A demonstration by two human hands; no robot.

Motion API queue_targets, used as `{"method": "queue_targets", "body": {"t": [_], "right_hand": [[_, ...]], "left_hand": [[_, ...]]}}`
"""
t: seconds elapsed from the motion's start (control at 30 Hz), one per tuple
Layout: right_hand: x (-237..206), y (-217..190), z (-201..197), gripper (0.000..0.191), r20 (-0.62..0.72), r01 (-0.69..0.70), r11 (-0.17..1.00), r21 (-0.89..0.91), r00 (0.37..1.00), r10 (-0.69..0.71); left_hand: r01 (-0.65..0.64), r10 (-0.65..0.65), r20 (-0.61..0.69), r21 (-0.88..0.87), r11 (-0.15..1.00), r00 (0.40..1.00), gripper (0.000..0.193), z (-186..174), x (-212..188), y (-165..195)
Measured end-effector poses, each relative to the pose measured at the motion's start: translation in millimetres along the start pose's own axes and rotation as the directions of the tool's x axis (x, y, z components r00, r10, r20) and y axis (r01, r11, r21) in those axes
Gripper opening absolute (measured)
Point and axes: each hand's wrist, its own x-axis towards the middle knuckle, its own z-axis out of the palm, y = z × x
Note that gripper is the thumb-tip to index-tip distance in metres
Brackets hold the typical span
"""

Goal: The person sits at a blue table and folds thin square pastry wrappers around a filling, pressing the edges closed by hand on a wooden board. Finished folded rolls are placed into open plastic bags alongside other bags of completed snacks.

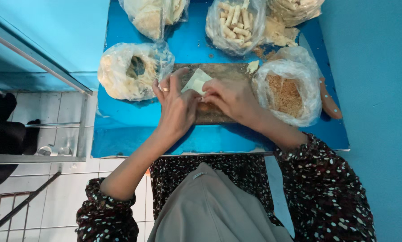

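Left hand (176, 105) and right hand (230, 98) — both pinching thin pale square wrapper (196, 82) | frame centre, over brown wooden board (216, 114) | blue table (138, 134) — clear bags around.

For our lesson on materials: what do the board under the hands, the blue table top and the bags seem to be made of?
Board: looks like wood, matt, brown and worn.
Table top: smooth and glossy blue, showing reflections; perhaps laminate or painted metal, unclear.
Bags: thin clear plastic, crinkled and shiny, with their contents showing through.
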Motion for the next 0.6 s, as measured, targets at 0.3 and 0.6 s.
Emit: {"method": "queue_targets", "body": {"t": [0.3,0.6], "right_hand": [[8,13,10,0.021,0.091,-0.217,0.976,0.011,0.972,0.216],[0,0,-12,0.024,0.053,-0.179,0.963,0.202,0.984,0.172]], "left_hand": [[-0.007,0.008,-0.079,0.011,1.0,0.997,0.009,0,-9,4],[0.045,-0.033,0.112,-0.102,0.994,0.993,0.023,-11,1,-15]]}}
